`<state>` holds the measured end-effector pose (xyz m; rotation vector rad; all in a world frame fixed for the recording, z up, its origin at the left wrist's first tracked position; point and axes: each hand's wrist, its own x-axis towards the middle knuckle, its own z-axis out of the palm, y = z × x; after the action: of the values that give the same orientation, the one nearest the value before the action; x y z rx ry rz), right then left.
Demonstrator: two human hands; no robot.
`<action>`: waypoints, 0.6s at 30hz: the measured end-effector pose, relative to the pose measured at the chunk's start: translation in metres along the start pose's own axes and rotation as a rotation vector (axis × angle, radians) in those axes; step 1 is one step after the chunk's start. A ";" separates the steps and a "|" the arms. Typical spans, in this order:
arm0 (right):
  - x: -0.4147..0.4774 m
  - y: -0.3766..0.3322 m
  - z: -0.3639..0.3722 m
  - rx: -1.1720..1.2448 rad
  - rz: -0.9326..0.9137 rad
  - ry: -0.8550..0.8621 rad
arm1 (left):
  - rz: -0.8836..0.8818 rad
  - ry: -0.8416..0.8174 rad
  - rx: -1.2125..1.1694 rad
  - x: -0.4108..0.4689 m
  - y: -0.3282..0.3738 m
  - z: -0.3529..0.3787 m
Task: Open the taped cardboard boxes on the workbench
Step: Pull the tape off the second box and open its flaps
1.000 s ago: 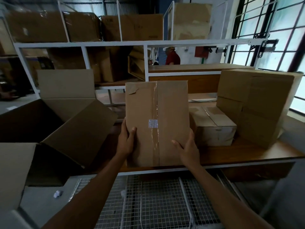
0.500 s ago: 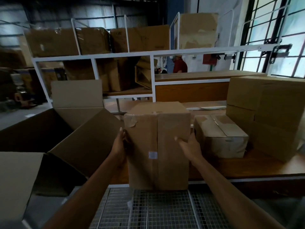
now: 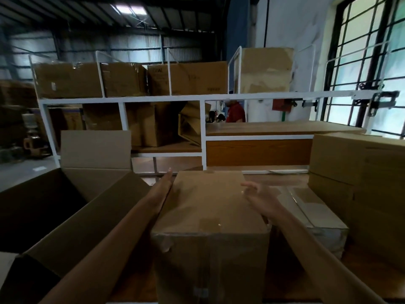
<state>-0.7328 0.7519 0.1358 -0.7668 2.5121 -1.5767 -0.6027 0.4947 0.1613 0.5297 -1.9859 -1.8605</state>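
Wooden workbench (image 3: 372,273) fills the foreground of a dim warehouse, and at its front edge stands the taped box (image 3: 210,238), upright, nearest to the viewer. Clear tape runs down its front face and over the top, with a torn, lifted bit at the upper left corner.

Along the box's left side lies the left hand (image 3: 165,183), flat and fingers straight, pressed to the top left edge rather than curled round anything. At the top right edge the right hand (image 3: 260,198) is loosely spread; motion blur hides whether it touches the cardboard, and it grips nothing that shows.

To the left sits 1 large open box (image 3: 72,218), flaps out. To the right, just beside the taped box, a smaller wrapped box (image 3: 315,218), then a big stacked carton (image 3: 359,172).

Further back, white shelving (image 3: 201,98) carries more cartons.

The box looks stiff and, judged by its bulk, moderately heavy; the tape is slick. That lifted corner seems the best place to pinch and peel.
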 end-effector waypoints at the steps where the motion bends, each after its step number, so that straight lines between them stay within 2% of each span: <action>1: 0.010 0.002 0.003 0.003 0.009 -0.010 | -0.013 0.016 0.049 0.011 0.000 0.000; 6: 0.068 0.008 0.013 -0.056 0.039 0.020 | 0.009 0.002 0.398 0.068 -0.009 0.001; 9: 0.106 0.013 0.018 -0.002 0.134 0.009 | -0.018 -0.021 0.609 0.103 -0.012 0.006; 13: 0.149 0.021 0.019 0.094 0.242 0.012 | -0.018 -0.052 0.611 0.148 -0.010 0.008; 16: 0.176 0.029 0.025 0.109 0.369 -0.166 | -0.026 -0.084 0.589 0.174 -0.012 0.005; 18: 0.189 0.034 0.030 0.140 0.377 -0.196 | -0.018 -0.062 0.544 0.181 -0.010 0.003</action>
<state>-0.9008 0.6536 0.1286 -0.3793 2.2164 -1.4478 -0.7598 0.4055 0.1530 0.6402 -2.5412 -1.3403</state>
